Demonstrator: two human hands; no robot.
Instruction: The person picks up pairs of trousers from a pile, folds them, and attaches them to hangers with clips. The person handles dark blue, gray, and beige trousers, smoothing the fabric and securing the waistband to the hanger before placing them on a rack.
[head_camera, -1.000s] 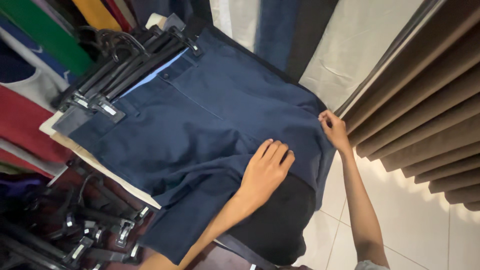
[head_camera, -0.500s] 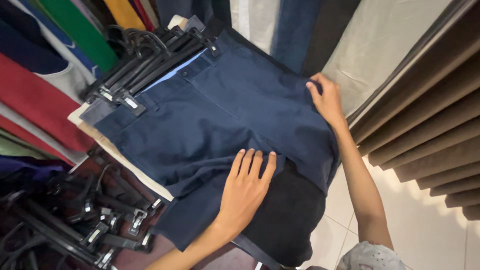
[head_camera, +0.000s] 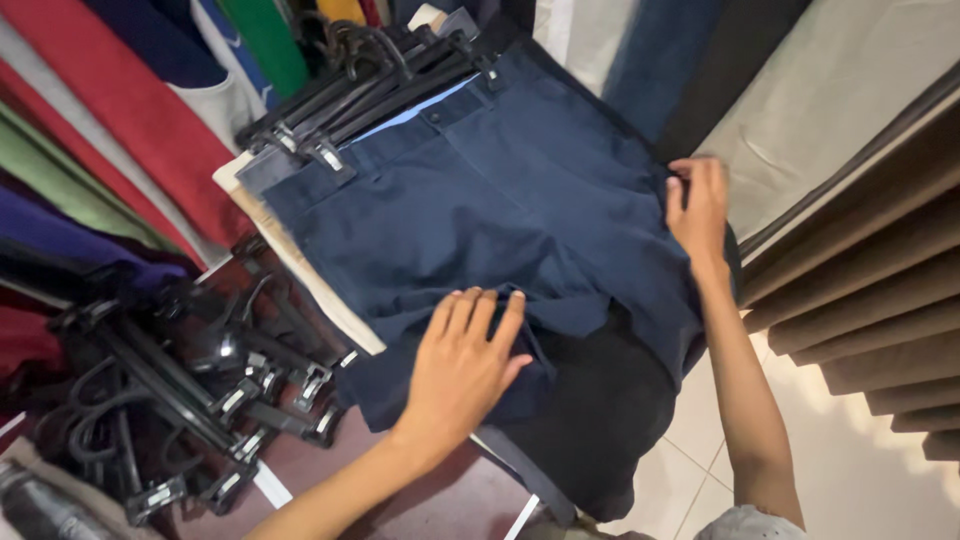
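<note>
A pair of navy blue shorts (head_camera: 500, 200) lies on top of a stack of garments, its waistband clipped in black hangers (head_camera: 370, 85). My left hand (head_camera: 465, 365) rests flat on the lower leg of the shorts, fingers spread. My right hand (head_camera: 698, 205) touches the right edge of the shorts, fingers curled at the fabric's side. A black garment (head_camera: 600, 420) shows from under the shorts' hem.
A pile of black clip hangers (head_camera: 190, 390) lies at the lower left. Folded red, green and blue clothes (head_camera: 110, 130) are stacked on the left. Hanging garments (head_camera: 650, 60) fill the top. Brown slats (head_camera: 880, 290) stand at the right above a white tiled floor (head_camera: 880, 480).
My left hand slid down and left along the shorts. My right hand moved up the right edge. The view shifted so the stack sits more to the right.
</note>
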